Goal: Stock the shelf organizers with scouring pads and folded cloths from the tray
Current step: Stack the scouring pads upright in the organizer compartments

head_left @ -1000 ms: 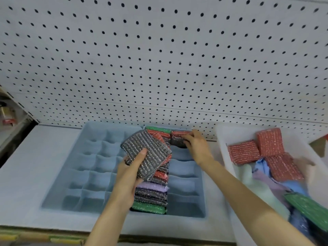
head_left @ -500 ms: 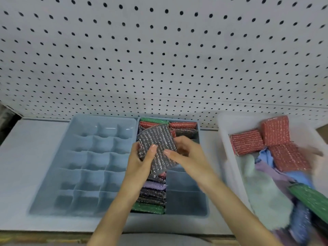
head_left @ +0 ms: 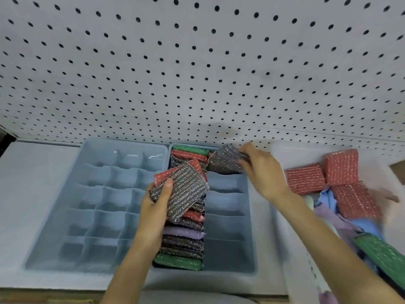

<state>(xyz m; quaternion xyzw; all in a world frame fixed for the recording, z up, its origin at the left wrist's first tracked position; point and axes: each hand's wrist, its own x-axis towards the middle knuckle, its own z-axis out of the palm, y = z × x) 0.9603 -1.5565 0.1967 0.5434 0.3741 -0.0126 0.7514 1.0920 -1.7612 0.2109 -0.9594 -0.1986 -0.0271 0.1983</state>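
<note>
Over a white shelf backed by pegboard, we see a person's two hands at work on a pair of blue organizers. The left hand grips a small fan of scouring pads. Its thumb presses on a dark silver-flecked one with a red one showing behind, held above the left column of the right organizer. That column is packed edge-up with a row of pads in green, red, dark and purple.

The right hand pinches another dark pad, tilted, at the far end of the same organizer's right-hand column. Through the blur we cannot tell whether its lower edge already sits in the compartment. The left organizer, divided into many small cells, lies just beside the right one.

To the right stands the white tray, holding three red pads, a green pad and loose blue and purple cloths.
</note>
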